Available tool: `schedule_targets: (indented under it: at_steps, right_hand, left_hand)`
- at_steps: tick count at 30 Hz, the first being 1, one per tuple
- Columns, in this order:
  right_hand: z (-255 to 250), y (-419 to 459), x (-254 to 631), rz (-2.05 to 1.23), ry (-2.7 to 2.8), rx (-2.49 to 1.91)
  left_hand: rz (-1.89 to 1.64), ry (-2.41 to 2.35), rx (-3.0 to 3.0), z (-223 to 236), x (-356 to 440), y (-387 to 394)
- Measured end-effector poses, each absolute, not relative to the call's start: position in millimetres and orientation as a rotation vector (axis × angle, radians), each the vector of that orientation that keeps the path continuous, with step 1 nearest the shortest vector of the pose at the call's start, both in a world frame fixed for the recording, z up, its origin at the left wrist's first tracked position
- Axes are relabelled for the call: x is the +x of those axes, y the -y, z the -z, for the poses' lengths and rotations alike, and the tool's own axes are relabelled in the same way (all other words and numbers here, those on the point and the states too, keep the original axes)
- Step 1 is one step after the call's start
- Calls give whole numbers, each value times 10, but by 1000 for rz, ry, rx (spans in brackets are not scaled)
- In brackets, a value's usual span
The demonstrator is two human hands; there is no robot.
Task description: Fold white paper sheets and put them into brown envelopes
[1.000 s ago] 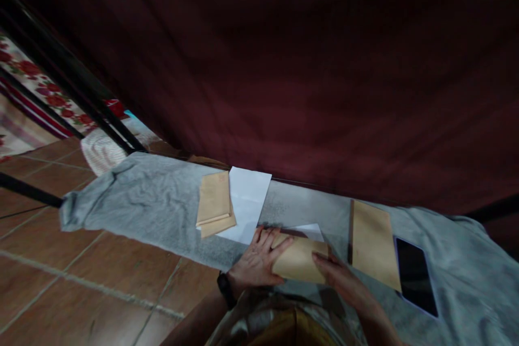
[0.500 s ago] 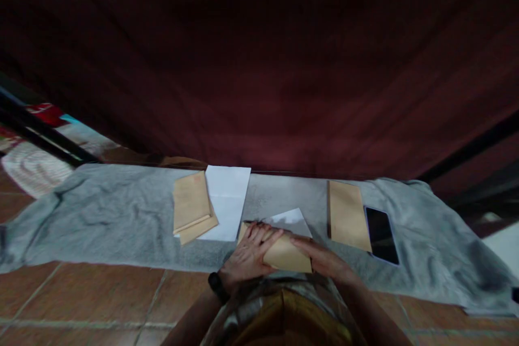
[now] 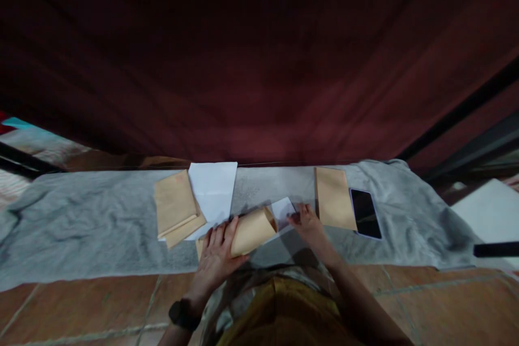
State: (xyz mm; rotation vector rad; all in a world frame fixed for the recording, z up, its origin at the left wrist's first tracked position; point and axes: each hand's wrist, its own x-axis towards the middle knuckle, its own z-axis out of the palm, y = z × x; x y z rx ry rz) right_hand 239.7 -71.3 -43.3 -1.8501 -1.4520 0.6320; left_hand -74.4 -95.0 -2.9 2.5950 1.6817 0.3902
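Observation:
My left hand [image 3: 218, 251] lies over a brown paper envelope [image 3: 253, 232], fingers across its left part and thumb along the near edge, gripping it. The envelope's right end bulges into a rounded mouth. From beside that mouth a folded white paper [image 3: 284, 210] sticks out to the right; how much of it is inside the envelope I cannot tell. My right hand [image 3: 310, 227] has its fingertips closed on the paper's right edge.
A grey cloth [image 3: 101, 227] covers the long surface. To the left lie several brown envelopes [image 3: 176, 203] and a white sheet [image 3: 214, 186]. On the right are another brown envelope stack [image 3: 334, 197] and a phone [image 3: 365, 213]. A dark red curtain [image 3: 259, 92] hangs behind.
Both hands had lain together on the envelope. My left hand has shifted left with it, the envelope's mouth has bulged open, and my right hand has moved onto the white paper.

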Motion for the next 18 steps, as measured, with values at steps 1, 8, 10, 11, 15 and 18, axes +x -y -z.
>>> schedule_targets:
  at_steps: [1, 8, 10, 11, 15, 18]
  right_hand:
    - [477, 716, 2367, -554, 1511, -1893]
    - [512, 670, 2273, -555, 1612, -2024]
    - [479, 666, 2271, -585, 1598, -2010]
    - [457, 669, 2277, -594, 1591, -2000]
    - [315, 702, 2418, -609, 1487, -1931]
    - [183, 726, 2593, -718, 1183, -1722]
  left_hand:
    - [-391, -1692, 2582, 45, -770, 972]
    - [-359, -1705, 2546, 94, -789, 1032]
    - [-368, -1699, 2536, 91, -786, 1031]
    - [-371, -1700, 2528, 89, -785, 1030]
    - [-369, -1710, 2500, 91, -776, 1029]
    - [-372, -1716, 2486, 101, -766, 1024]
